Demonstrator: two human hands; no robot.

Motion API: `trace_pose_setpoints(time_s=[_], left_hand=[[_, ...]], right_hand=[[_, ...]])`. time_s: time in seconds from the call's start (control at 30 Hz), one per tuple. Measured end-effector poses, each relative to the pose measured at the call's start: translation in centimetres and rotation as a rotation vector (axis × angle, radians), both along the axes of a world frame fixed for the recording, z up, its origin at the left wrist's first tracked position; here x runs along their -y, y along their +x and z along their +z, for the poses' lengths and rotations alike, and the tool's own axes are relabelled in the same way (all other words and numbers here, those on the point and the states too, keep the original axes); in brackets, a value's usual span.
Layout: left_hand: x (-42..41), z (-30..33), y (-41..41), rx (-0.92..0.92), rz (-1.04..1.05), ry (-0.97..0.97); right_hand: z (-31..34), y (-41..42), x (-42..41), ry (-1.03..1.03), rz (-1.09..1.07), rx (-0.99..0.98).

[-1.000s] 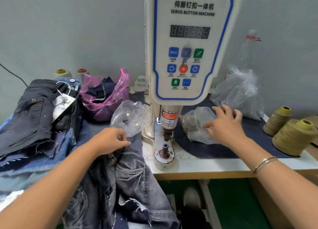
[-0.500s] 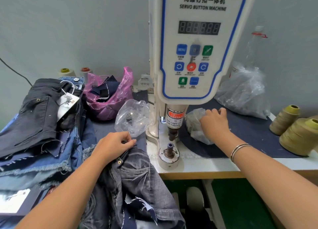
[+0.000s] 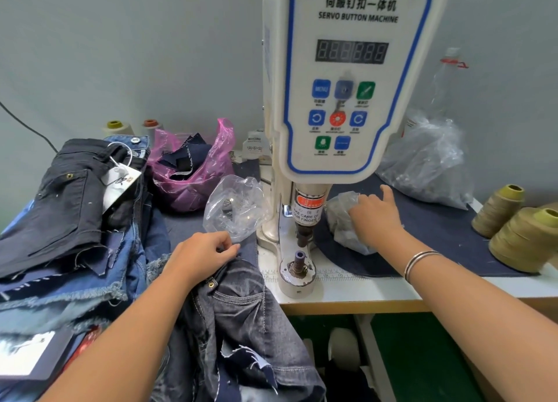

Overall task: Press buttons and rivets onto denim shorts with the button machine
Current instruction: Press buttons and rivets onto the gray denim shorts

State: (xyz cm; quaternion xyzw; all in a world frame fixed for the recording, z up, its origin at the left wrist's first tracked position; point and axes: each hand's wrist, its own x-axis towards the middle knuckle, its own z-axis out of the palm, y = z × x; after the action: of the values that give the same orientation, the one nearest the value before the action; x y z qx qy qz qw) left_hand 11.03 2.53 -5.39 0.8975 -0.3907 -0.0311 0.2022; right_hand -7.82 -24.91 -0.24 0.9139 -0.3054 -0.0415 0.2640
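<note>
Left hand had its fingers pinched on the dark denim shorts just left of the button machine. Right hand was in a small plastic bag; couldn't tell about those fingers.

we see a white, blue-trimmed button machine, dark grey faded denim shorts, a pink bag, and 2 olive thread cones.

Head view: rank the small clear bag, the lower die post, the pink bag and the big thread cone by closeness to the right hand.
From the right hand:
1. Small clear bag, under its fingers, right of the press.
2. Lower die post, to its left and nearer the table's front edge.
3. Big thread cone, far right.
4. Pink bag, far left, behind.
</note>
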Motion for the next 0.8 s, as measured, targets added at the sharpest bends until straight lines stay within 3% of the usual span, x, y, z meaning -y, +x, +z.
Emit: trace_pose_setpoints(time_s=[0.2, 0.4, 0.57, 0.63, 0.7, 0.8], left_hand=[[0.0, -0.2, 0.1, 0.005, 0.005, 0.002], [0.0, -0.2, 0.1, 0.001, 0.008, -0.010], [0.0, -0.3, 0.0, 0.008, 0.014, -0.008], [0.0, -0.2, 0.0, 0.004, 0.011, -0.008], [0.0, -0.2, 0.0, 0.002, 0.010, -0.006], [-0.1, -0.1, -0.1, -0.001, 0.010, -0.005]], right_hand=[[0.5, -0.5, 0.0, 0.148, -0.055, 0.152], [1.1, -2.7, -0.3, 0.246, 0.023, 0.357], [2.7, -5.2, -1.7, 0.345, -0.026, 0.836], [3.0, -6.1, -3.9, 0.578, 0.003, 1.042], [2.9, -6.5, -7.1, 1.071, -0.033, 1.174], [1.2, -6.2, -10.8, 1.564, -0.209, 1.135]])
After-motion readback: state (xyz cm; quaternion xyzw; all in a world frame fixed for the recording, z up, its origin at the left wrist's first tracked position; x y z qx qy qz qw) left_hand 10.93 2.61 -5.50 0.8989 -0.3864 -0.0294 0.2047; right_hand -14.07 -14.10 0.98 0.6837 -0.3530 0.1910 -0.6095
